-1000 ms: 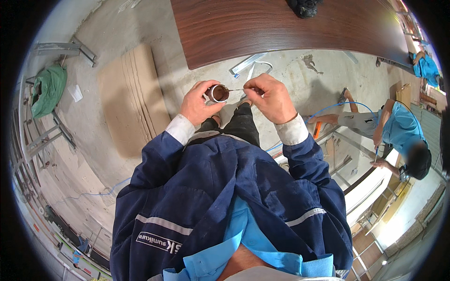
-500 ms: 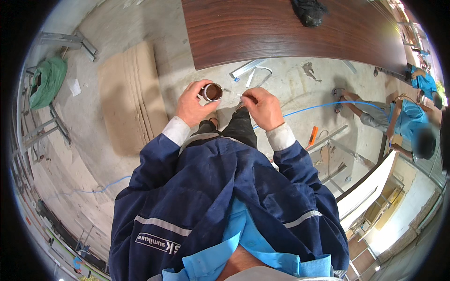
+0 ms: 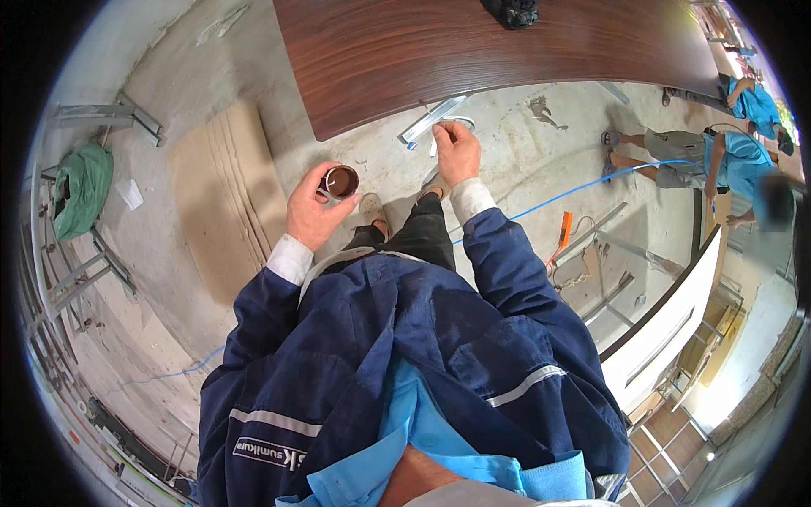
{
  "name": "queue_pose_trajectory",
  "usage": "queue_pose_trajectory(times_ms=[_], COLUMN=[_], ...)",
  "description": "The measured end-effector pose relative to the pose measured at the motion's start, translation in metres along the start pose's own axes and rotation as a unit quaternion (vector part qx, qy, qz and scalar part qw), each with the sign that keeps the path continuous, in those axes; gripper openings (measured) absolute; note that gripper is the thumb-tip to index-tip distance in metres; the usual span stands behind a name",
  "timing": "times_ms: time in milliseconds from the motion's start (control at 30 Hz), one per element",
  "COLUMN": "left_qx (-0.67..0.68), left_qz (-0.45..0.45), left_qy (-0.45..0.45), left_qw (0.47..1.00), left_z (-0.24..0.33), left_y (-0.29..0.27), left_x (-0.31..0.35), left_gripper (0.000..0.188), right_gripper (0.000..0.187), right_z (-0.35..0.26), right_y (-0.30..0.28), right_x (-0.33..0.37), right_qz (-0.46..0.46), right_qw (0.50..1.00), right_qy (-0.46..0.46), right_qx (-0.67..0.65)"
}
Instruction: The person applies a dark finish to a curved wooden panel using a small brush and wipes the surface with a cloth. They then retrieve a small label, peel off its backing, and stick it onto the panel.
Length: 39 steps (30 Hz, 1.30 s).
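My left hand [image 3: 314, 207] is closed around a small round open jar [image 3: 341, 182], its mouth turned up toward me. Dark brown, paint-like stuff fills the inside, and a pale spot shows on it. To the right and farther forward, my right hand [image 3: 459, 154] pinches a thin brush-like stick [image 3: 427, 111], whose tip points at the near edge of the dark wood-grain tabletop [image 3: 498, 55]. The stick is too fine to make out fully, and I cannot tell whether it touches the edge.
A black bag-like bundle [image 3: 512, 12] lies on the tabletop. Flat cardboard [image 3: 221, 198] rests on the floor at left, near a green sack [image 3: 83, 190]. A blue hose [image 3: 562, 196] crosses the floor at right, past an orange tool [image 3: 564, 230]. Two people in blue shirts [image 3: 748, 165] are at far right.
My right hand has moved forward with the stick, from beside the jar toward the table edge. My left hand and the jar have shifted left in the picture, and the view has moved too.
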State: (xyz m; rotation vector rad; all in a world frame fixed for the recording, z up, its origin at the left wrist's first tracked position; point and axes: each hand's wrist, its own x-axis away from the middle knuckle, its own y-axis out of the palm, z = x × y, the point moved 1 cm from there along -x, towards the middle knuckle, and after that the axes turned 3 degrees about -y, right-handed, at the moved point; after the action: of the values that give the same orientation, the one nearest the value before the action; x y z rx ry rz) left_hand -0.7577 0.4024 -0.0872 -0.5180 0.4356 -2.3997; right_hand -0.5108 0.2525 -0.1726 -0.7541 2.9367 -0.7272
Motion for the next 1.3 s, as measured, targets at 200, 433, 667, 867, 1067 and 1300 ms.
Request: queue_pose_trajectory(times_ms=[200, 433, 667, 867, 1067, 1300], left_qx=[0.005, 0.020, 0.011, 0.048, 0.028, 0.044], left_qz=[0.003, 0.006, 0.023, 0.042, 0.047, 0.059], left_qy=[-0.008, -0.006, 0.013, -0.022, -0.007, -0.026], left_qw=[1.000, 1.000, 1.000, 0.998, 0.998, 0.997], left_z=[-0.001, -0.001, -0.006, -0.017, -0.022, -0.035], left_y=[0.001, 0.002, -0.005, -0.020, -0.031, -0.040], left_x=[0.002, 0.005, 0.011, 0.022, 0.028, 0.036], left_gripper=[0.059, 0.060, 0.059, 0.062, 0.059, 0.059], right_gripper=[0.019, 0.017, 0.016, 0.014, 0.019, 0.023], right_z=[0.019, 0.011, -0.009, -0.012, -0.021, -0.014], right_y=[-0.029, 0.002, 0.046, 0.047, 0.082, 0.055], right_x=[-0.025, -0.012, 0.025, 0.023, 0.044, 0.034], right_qz=[0.127, 0.080, -0.016, 0.064, -0.064, 0.013], right_qw=[0.991, 0.997, 0.997, 0.990, 0.996, 0.998], right_qy=[0.030, 0.002, 0.008, 0.047, 0.016, 0.052], right_qx=[-0.022, -0.012, -0.072, -0.121, -0.057, -0.044])
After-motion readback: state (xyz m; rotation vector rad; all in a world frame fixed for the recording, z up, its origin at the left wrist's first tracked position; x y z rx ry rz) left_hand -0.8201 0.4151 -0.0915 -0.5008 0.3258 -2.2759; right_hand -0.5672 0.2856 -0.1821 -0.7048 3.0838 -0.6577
